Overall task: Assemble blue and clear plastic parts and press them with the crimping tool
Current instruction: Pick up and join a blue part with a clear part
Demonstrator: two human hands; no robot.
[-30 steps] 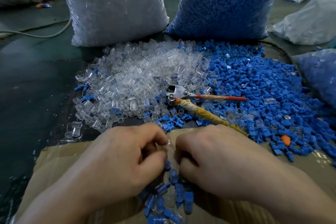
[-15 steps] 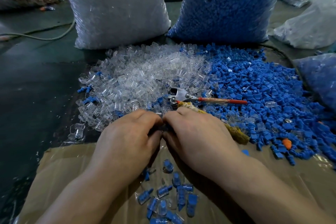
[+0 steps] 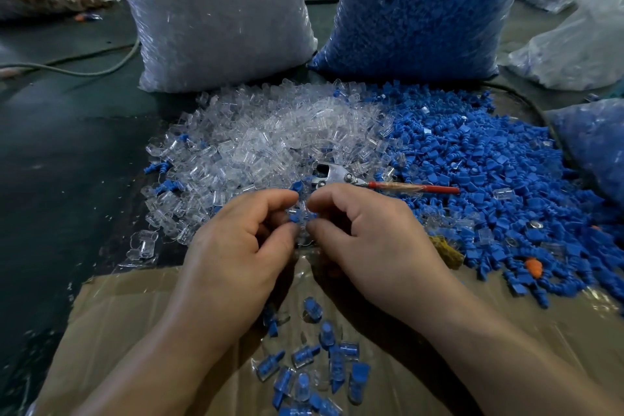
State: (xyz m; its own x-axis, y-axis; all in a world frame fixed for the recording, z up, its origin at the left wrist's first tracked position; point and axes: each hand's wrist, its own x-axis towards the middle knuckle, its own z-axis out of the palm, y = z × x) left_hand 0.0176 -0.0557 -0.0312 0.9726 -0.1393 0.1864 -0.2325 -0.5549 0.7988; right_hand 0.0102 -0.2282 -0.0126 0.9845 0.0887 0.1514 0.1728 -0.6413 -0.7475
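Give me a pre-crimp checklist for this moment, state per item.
1. Part in hand: blue part is pinched between left hand and right hand. Ok.
2. Blue seated in a clear piece: fingertips hide the joint. Cannot tell.
3. Crimping tool within reach: it lies unheld on the pile just beyond the fingertips, red handle pointing right. Ok.
4. A hand free to take the tool: both are busy. Not ok.
5. Drop spot: finished pieces lie on the cardboard near the person, with bare cardboard beside them. Ok.
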